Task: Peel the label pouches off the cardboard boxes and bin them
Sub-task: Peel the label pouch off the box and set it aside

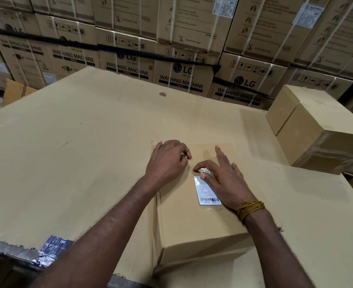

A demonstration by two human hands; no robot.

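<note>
Head view looks down on a small cardboard box [200, 221] lying flat on a wide cardboard-covered work surface [88, 142], and I have both hands on the box's top face. It is closed, so I cannot see what is inside. The label pouch [207, 191], a clear plastic sleeve with a white printed slip and barcode inside, is stuck on the top face toward the right side, its near end still flat against the cardboard. My right hand [225, 181] rests over the pouch's far end; thumb and forefinger pinch a crinkled, lifted bit of the clear plastic there, while the other fingers stretch forward across the box top. A yellow thread band [250, 207] wraps that wrist. My left hand [167, 161] sits just beside it on the far left part of the box, fingers curled under against the cardboard and holding nothing.

Well apart to the right, two more plain cartons [317, 129] stand on the same surface, both closed, the nearer one wrapped in clear tape. Behind the surface rises a wall of stacked washing machine boxes [181, 77] bound with white straps; some carry white labels. I see no bin.
</note>
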